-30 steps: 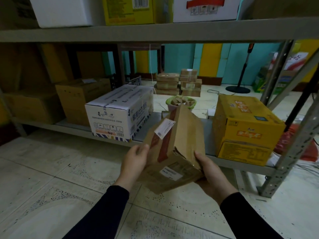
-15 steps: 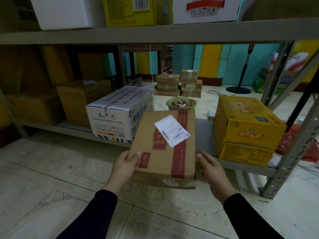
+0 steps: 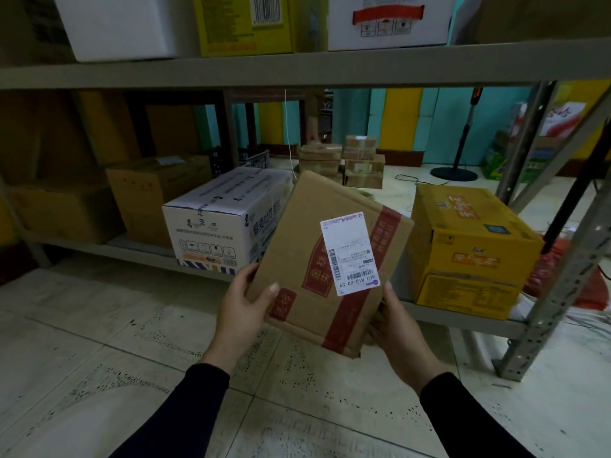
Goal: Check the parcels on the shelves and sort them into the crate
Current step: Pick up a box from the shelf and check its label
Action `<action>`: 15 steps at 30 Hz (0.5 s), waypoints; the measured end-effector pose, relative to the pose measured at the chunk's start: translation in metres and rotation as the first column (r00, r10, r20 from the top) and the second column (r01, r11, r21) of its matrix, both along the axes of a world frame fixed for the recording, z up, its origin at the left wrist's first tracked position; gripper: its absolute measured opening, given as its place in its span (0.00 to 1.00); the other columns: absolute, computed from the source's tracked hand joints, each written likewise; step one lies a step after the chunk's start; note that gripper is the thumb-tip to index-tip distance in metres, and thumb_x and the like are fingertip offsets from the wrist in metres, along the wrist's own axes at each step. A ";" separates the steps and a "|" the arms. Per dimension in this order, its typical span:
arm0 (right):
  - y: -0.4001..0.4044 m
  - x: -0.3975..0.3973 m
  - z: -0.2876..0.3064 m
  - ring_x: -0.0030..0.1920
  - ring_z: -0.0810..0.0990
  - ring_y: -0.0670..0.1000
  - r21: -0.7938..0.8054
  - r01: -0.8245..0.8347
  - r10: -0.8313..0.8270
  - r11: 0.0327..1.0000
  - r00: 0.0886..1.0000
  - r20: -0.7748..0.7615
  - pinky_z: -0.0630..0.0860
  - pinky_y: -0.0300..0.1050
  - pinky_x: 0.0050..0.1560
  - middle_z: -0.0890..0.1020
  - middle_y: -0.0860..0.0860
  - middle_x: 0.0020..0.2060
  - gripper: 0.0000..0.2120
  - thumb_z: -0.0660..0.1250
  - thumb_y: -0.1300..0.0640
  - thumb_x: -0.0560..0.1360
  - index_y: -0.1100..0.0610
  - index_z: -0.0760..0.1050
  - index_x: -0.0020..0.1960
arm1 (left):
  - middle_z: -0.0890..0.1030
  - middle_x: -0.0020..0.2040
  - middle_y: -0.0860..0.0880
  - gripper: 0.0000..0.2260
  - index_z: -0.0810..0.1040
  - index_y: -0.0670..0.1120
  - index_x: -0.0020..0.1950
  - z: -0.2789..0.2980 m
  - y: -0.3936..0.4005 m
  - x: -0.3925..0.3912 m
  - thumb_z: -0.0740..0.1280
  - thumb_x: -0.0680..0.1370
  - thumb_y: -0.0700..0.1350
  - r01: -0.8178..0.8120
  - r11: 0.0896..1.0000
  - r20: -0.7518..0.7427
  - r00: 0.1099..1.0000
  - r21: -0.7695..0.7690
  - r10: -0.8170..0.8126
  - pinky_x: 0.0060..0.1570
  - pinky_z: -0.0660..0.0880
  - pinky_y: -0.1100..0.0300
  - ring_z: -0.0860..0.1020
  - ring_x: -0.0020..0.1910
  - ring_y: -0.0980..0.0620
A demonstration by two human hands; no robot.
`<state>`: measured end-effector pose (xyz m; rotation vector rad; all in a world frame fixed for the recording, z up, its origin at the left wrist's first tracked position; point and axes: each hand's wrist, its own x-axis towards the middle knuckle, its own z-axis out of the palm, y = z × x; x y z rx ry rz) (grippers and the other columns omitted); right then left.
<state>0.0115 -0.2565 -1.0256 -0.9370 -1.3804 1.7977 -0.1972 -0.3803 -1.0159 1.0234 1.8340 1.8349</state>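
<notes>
Two hands hold one flat brown cardboard parcel [image 3: 325, 259], sealed with dark red printed tape, in the air in front of the lower grey metal shelf [image 3: 429, 317], between the white printed carton [image 3: 228, 223] and the yellow cardboard carton [image 3: 469, 249] that stand on it. The left hand [image 3: 243, 307] grips the parcel's lower left edge, thumb curled over the top face and fingers underneath. The right hand [image 3: 395, 328] cups the lower right corner from below, thumb lying up along the side. The white shipping label [image 3: 350, 252] faces the camera, tilted.

The parcel looks light, since it is held up by its near edge alone without sagging. Its corrugated walls seem stiff, though the lower corner is scuffed and a little crushed. The glossy tape may be slippery, so the bare cardboard edges and the underside are the better places to take hold. The stuck-on label should be kept clear of fingers while it is read.

Against half a second ago, the parcel has been raised and turned, its far end now higher and swung to the left, and the label stands nearly upright for reading. The right hand, then apart from the parcel, now supports it. No crate is clearly made out.
</notes>
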 end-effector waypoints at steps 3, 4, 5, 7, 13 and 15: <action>-0.001 -0.001 0.003 0.65 0.78 0.46 0.030 -0.004 0.004 1.000 1.000 0.001 0.71 0.53 0.71 0.84 0.40 0.58 0.21 0.54 0.33 0.81 0.37 0.77 0.67 | 0.78 0.62 0.54 0.22 0.70 0.51 0.70 -0.003 0.001 -0.001 0.71 0.78 0.46 -0.006 1.000 0.007 1.000 0.012 0.006 0.57 0.77 0.59 0.78 0.60 0.57; -0.001 -0.001 0.004 0.65 0.78 0.46 0.036 -0.008 0.008 0.999 1.000 -0.004 0.71 0.53 0.70 0.84 0.40 0.59 0.21 0.54 0.34 0.81 0.37 0.76 0.67 | 0.78 0.62 0.54 0.22 0.70 0.50 0.71 -0.003 0.000 -0.001 0.71 0.78 0.46 -0.006 1.000 0.011 1.000 0.016 0.006 0.57 0.78 0.58 0.78 0.60 0.57; -0.002 -0.001 0.004 0.65 0.78 0.46 0.040 -0.008 0.009 0.999 1.000 -0.007 0.71 0.52 0.69 0.84 0.40 0.59 0.20 0.54 0.34 0.82 0.37 0.76 0.68 | 0.79 0.62 0.53 0.22 0.70 0.50 0.71 -0.004 0.000 -0.002 0.71 0.78 0.46 -0.005 1.000 0.019 1.000 0.021 0.005 0.58 0.78 0.57 0.78 0.60 0.56; -0.003 -0.002 0.005 0.64 0.78 0.45 0.052 -0.005 0.006 0.999 1.000 -0.013 0.73 0.50 0.67 0.83 0.39 0.61 0.19 0.54 0.35 0.82 0.37 0.75 0.68 | 0.78 0.62 0.54 0.22 0.70 0.52 0.71 -0.004 0.000 -0.002 0.70 0.78 0.47 -0.004 1.000 0.031 1.000 0.025 0.004 0.57 0.78 0.57 0.78 0.60 0.56; -0.002 -0.002 0.003 0.65 0.75 0.42 0.105 0.006 0.000 0.994 0.999 -0.050 0.70 0.47 0.65 0.79 0.32 0.60 0.17 0.59 0.40 0.82 0.32 0.67 0.70 | 0.79 0.59 0.59 0.18 0.70 0.56 0.68 -0.004 0.003 0.001 0.68 0.79 0.50 -0.008 1.000 0.044 0.999 0.021 0.007 0.56 0.78 0.59 0.79 0.58 0.59; -0.002 -0.003 0.002 0.63 0.77 0.41 0.124 -0.011 0.019 0.992 0.998 -0.063 0.74 0.44 0.60 0.79 0.31 0.59 0.21 0.63 0.42 0.80 0.31 0.65 0.72 | 0.80 0.59 0.57 0.18 0.71 0.55 0.68 -0.005 0.004 0.002 0.67 0.79 0.52 -0.014 1.000 0.046 0.999 -0.005 0.015 0.58 0.78 0.56 0.79 0.58 0.57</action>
